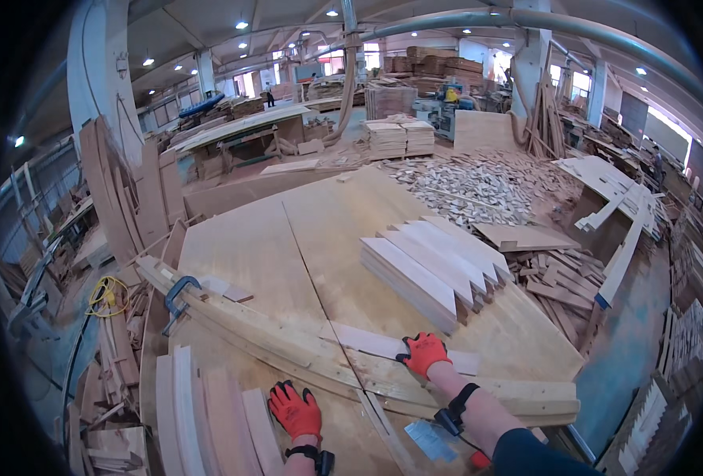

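I count two hands, left [295, 411] and right [424, 351], each in one orange glove, with one black wrist strap apiece. On the tabletop [288, 238] I see one clamp [178, 295], one row of about six slats [434, 266], and one scraper [429, 439].

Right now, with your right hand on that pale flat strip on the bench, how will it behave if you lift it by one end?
The strip looks thin and long, so it would probably flex slightly yet stay stiff. Being bare wood, it is likely light. The right hand wears an orange glove, so slipping seems unlikely.
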Demonstrator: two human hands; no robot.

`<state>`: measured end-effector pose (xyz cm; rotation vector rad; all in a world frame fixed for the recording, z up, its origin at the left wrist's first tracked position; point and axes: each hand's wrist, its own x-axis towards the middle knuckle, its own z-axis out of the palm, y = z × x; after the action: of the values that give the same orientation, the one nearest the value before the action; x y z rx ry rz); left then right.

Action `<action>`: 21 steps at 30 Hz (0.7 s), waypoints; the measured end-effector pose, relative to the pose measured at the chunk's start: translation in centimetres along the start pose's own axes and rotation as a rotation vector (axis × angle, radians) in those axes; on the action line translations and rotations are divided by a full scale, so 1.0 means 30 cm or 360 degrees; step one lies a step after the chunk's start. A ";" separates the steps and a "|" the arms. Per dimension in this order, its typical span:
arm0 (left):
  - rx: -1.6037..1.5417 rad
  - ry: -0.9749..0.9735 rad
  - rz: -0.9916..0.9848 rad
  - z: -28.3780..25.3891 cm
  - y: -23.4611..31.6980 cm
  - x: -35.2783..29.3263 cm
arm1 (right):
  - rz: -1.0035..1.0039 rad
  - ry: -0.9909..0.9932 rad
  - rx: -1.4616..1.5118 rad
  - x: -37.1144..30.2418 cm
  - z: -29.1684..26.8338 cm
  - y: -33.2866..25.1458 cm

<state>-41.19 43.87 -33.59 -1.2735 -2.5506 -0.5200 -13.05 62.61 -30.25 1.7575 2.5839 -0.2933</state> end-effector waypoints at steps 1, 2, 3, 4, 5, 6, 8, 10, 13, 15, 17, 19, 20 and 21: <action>0.0004 0.0008 0.0009 0.000 0.003 -0.007 | 0.0003 -0.0005 -0.0002 -0.009 -0.007 0.007; 0.0012 0.0016 0.0013 -0.004 0.005 -0.012 | 0.0002 0.0007 0.0012 -0.018 -0.013 0.012; 0.0016 0.0032 0.0021 -0.014 0.005 -0.019 | -0.0005 0.0017 0.0026 -0.032 -0.017 0.013; 0.0008 0.0050 0.0035 -0.023 0.010 -0.015 | -0.0014 0.0025 0.0038 -0.043 -0.020 0.015; 0.0000 0.0058 0.0039 -0.030 0.012 -0.020 | -0.0017 0.0062 0.0013 -0.054 -0.020 0.019; -0.0006 0.0068 0.0038 -0.038 0.013 -0.023 | -0.0025 0.0099 -0.0012 -0.056 -0.028 0.026; -0.0017 0.0194 0.0127 -0.074 -0.010 -0.079 | -0.0087 0.0134 -0.0030 -0.097 0.019 0.013; 0.0006 0.0266 0.0224 -0.093 -0.013 -0.211 | -0.0036 0.0170 -0.0082 -0.219 0.083 0.043; -0.0099 0.0150 0.0166 -0.157 -0.001 -0.389 | 0.0027 0.0054 -0.0066 -0.395 0.110 0.127; 0.0080 0.0229 0.0161 -0.181 -0.068 -0.446 | -0.0026 0.0057 -0.0207 -0.464 0.036 0.088; 0.0093 0.0134 0.0090 -0.212 -0.073 -0.508 | -0.0102 -0.0062 0.0010 -0.499 -0.011 0.123; 0.0071 0.0040 0.0049 -0.260 -0.066 -0.568 | -0.0077 -0.0019 0.0066 -0.533 -0.021 0.131; 0.0055 -0.0001 0.0029 -0.284 -0.060 -0.598 | -0.0032 0.0085 0.0019 -0.548 -0.027 0.124; 0.0040 -0.0041 0.0011 -0.299 -0.059 -0.626 | 0.0013 0.0189 -0.0027 -0.562 -0.033 0.116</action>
<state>-31.02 25.63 -32.73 -1.2878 -2.5647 -0.4716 -3.46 48.45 -28.01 1.8336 2.6492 -0.1714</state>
